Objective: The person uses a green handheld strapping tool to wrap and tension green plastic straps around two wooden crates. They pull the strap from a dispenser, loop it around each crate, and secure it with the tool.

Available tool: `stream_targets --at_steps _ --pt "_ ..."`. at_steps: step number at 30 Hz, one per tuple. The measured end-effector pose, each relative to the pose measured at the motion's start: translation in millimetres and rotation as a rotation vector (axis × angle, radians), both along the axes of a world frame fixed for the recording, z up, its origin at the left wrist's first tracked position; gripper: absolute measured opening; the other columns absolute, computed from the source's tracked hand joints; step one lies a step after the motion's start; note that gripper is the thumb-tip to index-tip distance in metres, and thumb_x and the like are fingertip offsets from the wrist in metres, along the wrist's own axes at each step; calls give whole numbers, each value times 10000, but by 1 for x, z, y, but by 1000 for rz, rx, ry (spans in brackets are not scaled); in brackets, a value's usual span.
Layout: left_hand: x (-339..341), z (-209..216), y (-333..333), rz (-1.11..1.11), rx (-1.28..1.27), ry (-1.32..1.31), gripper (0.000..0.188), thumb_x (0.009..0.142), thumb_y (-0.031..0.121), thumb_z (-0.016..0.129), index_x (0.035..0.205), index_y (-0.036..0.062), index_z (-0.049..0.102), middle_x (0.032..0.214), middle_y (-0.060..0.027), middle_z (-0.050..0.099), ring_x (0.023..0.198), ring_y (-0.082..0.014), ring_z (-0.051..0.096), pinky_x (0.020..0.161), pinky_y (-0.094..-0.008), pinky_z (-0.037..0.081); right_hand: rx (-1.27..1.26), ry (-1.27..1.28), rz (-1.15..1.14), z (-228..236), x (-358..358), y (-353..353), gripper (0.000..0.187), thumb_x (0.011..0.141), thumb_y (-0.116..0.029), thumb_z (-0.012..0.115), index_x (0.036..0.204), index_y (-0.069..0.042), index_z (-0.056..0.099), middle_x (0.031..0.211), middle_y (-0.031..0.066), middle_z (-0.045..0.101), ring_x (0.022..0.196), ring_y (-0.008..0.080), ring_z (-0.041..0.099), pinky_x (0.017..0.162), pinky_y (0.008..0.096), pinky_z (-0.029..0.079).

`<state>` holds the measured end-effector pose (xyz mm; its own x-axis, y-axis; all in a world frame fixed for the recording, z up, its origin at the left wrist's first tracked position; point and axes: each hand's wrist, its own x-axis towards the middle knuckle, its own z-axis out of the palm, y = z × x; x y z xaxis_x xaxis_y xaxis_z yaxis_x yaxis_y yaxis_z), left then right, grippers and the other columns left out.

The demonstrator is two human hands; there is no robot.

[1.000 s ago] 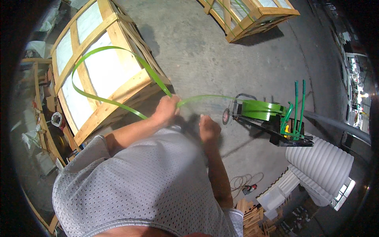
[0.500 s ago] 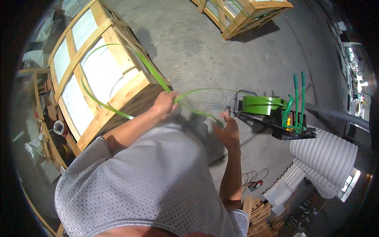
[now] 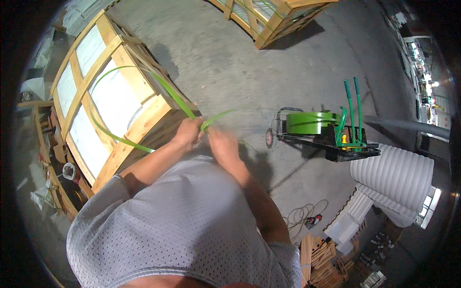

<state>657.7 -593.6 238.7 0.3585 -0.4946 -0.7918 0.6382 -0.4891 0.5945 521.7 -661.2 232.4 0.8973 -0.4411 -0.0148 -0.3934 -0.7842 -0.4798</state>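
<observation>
Green strapping band (image 3: 175,97) arcs in a wide loop over the wooden crate (image 3: 126,121) on my left. My left hand (image 3: 188,132) is closed around the band beside the crate's near corner. Close against it, my right hand (image 3: 223,144) has its fingers bent at the band too, a little blurred. A short run of band leads off to the right from between my hands. On the floor to the right stands a black strapping cart (image 3: 331,150) carrying a green coil of band (image 3: 309,123) and green-handled tools (image 3: 353,110).
Another wooden crate (image 3: 261,21) with green bands stands at the far side. Right of me are a ribbed white foam roll (image 3: 396,180), wood strips (image 3: 324,266) and a coiled cord (image 3: 300,216) on the concrete floor. Scrap wood (image 3: 57,185) lies beyond the left crate.
My right hand has moved left from near the cart and come up to my left hand at the band, its fingers going from spread to bent. The whole view has shifted slightly.
</observation>
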Motion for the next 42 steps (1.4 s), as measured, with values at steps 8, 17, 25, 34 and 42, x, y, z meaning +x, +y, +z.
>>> stream_targets --at_steps 8,17,25,34,42 --pt "17 2 25 -623 -7 12 271 924 294 521 763 81 567 496 -7 463 364 -96 370 347 -258 289 -67 317 -53 -87 -69 -8 109 784 -89 562 791 -24 648 764 152 665 729 314 663 670 413 502" --pt "26 -7 20 -1172 -207 -1039 312 928 360 549 881 60 620 635 -171 541 623 -333 562 608 -431 434 430 493 -445 -154 -238 -27 187 831 -195 577 948 -74 658 956 137 630 875 296 631 701 444 501" --pt "60 28 -31 -880 -56 -490 411 908 408 587 742 32 606 623 47 472 613 -84 438 525 -276 365 566 723 -525 -200 -337 -49 199 832 -232 581 924 -83 677 962 134 650 863 306 639 725 473 483" --pt "82 94 -121 -690 -124 -776 457 870 512 609 651 116 540 561 64 371 510 -60 332 453 -257 233 132 1136 -356 -228 -470 -78 222 834 -273 585 896 -92 697 969 131 673 849 318 648 752 505 462" --pt "96 75 -179 -626 70 -1098 418 932 434 554 796 45 620 600 32 440 542 -89 406 487 -272 320 -25 990 -242 -262 -483 -101 206 817 -244 609 854 -62 698 907 120 680 847 293 642 755 464 470"
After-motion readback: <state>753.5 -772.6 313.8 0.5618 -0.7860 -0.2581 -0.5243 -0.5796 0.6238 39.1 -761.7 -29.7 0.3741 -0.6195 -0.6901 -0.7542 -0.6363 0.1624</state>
